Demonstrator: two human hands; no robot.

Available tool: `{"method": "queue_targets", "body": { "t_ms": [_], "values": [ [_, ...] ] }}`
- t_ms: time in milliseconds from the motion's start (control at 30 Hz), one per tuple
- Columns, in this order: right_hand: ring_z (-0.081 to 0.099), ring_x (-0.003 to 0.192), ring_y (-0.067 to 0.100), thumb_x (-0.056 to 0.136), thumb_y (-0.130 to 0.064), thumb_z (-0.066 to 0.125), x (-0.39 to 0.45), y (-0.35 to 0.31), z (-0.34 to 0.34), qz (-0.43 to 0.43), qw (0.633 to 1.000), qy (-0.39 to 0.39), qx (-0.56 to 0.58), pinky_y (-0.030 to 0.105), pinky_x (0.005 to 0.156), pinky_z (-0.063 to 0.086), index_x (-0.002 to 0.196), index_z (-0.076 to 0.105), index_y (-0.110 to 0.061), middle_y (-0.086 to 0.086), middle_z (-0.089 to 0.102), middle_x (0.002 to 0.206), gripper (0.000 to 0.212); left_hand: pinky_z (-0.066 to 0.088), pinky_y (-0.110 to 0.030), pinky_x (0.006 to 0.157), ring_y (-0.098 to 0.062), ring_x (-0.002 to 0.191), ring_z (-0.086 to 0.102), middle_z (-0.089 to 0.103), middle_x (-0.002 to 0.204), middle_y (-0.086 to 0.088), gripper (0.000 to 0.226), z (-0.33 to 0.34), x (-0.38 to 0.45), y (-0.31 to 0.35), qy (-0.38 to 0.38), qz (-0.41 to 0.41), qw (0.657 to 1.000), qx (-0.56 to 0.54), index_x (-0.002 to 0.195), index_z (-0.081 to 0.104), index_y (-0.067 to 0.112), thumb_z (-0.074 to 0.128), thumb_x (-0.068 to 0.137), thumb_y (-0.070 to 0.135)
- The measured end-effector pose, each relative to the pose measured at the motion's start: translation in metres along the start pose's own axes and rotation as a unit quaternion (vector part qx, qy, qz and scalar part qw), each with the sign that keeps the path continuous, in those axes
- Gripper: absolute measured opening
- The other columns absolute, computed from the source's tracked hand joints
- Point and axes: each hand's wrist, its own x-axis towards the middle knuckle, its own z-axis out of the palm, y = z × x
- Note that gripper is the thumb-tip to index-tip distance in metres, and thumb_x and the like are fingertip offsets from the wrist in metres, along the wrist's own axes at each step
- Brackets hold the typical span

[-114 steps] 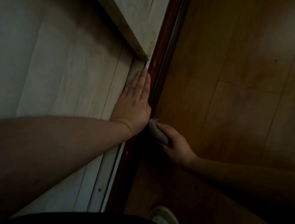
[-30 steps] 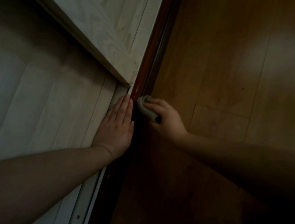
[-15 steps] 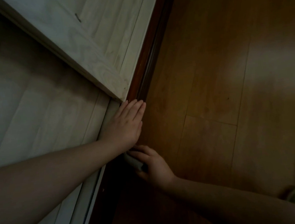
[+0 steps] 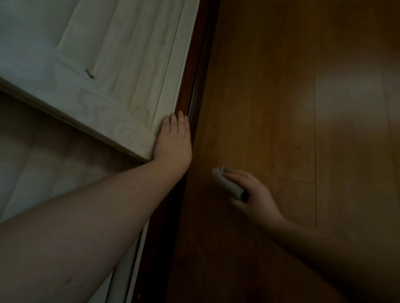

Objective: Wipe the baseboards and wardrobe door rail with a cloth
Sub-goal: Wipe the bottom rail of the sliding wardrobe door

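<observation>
Left hand (image 4: 173, 139) is lying flat with fingers straight and together, pressing against the corner of the pale wardrobe door (image 4: 107, 87), right at the dark door rail (image 4: 191, 97). Right hand (image 4: 252, 195) is gripping the folded grey cloth (image 4: 228, 183) — fingers curled over it, thumb underneath. Cloth is sitting over the wooden floor (image 4: 297, 95), near the rail but apart from it, not touching. Wardrobe interior is showing only pale bottom boards (image 4: 39, 164) — can't tell any contents, too dim.
</observation>
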Motion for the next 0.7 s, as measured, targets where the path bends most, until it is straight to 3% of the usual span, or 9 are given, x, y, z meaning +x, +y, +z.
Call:
{"method": "queue_targets", "body": {
  "t_ms": [100, 233, 433, 533, 700],
  "values": [
    [0.045, 0.129, 0.004, 0.087, -0.012, 0.072, 0.022, 0.001, -0.022, -0.016, 0.998, 0.065, 0.019, 0.034, 0.112, 0.040, 0.137, 0.054, -0.027, -0.015, 0.048, 0.139, 0.056, -0.002, -0.054, 0.122, -0.040, 0.151, 0.000, -0.004, 0.162, -0.029, 0.074, -0.005, 0.006, -0.011, -0.007, -0.026, 0.994, 0.109, 0.151, -0.008, -0.009, 0.015, 0.106, 0.045],
    [0.048, 0.126, 0.006, 0.089, -0.014, 0.071, 0.048, 0.002, -0.034, -0.017, 0.994, 0.111, 0.016, 0.029, 0.109, 0.041, 0.137, 0.055, -0.022, -0.005, 0.052, 0.139, 0.051, -0.008, -0.058, 0.119, -0.038, 0.152, -0.006, -0.007, 0.162, -0.026, 0.072, -0.007, 0.008, -0.012, -0.037, -0.009, 0.978, 0.204, 0.155, 0.001, 0.000, 0.013, 0.105, 0.051],
    [0.045, 0.120, 0.001, 0.092, -0.016, 0.068, 0.095, 0.005, -0.031, 0.026, 0.989, 0.139, 0.041, 0.025, 0.106, 0.038, 0.140, 0.051, -0.023, -0.004, 0.050, 0.140, 0.051, -0.011, -0.057, 0.118, -0.031, 0.152, -0.010, -0.010, 0.164, -0.018, 0.074, -0.017, 0.015, -0.027, -0.062, 0.018, 0.966, 0.250, 0.157, -0.001, 0.007, 0.019, 0.105, 0.055],
    [0.048, 0.127, 0.012, 0.093, -0.019, 0.067, 0.121, 0.002, -0.027, 0.065, 0.983, 0.151, 0.085, 0.029, 0.106, 0.041, 0.143, 0.047, -0.022, -0.002, 0.050, 0.143, 0.054, -0.012, -0.056, 0.119, -0.030, 0.152, -0.015, -0.017, 0.163, -0.018, 0.071, -0.018, 0.015, -0.026, -0.078, 0.016, 0.960, 0.270, 0.155, -0.010, 0.004, 0.011, 0.106, 0.051],
    [0.046, 0.133, 0.018, 0.095, -0.018, 0.063, 0.180, -0.008, -0.028, 0.056, 0.980, 0.159, 0.105, 0.033, 0.112, 0.038, 0.147, 0.043, -0.019, 0.001, 0.047, 0.147, 0.055, -0.012, -0.058, 0.119, -0.033, 0.150, -0.019, -0.021, 0.162, -0.021, 0.072, -0.018, 0.015, -0.025, -0.079, 0.016, 0.956, 0.282, 0.153, -0.014, 0.001, 0.009, 0.105, 0.050]
  ]
}}
